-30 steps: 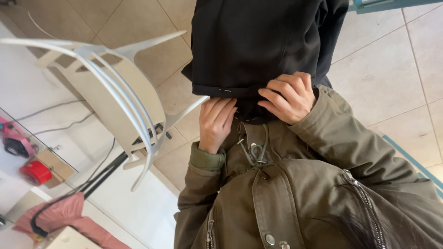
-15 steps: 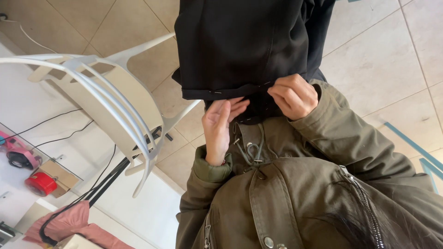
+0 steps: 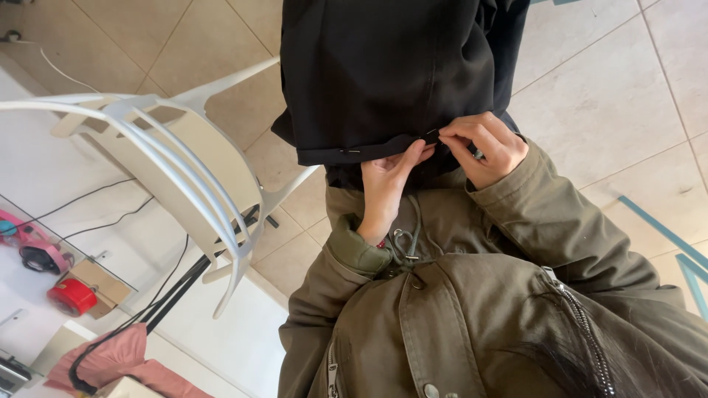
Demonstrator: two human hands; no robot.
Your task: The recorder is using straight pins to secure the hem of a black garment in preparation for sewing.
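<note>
The person wears an olive green jacket (image 3: 472,324) with long sleeves that end in soft ribbed cuffs (image 3: 359,250) just below the hands. It has metal zippers (image 3: 582,328), round snaps and a grey drawstring (image 3: 407,239).

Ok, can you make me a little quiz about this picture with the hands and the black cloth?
1. True or false: both hands pinch the hem of the black cloth.
2. What colour are the jacket sleeves? A green, B red, C blue.
3. What white thing stands on the tiled floor beside the person?

Key:
1. True: the left hand and the right hand both grip the hem.
2. A.
3. A chair.
</note>
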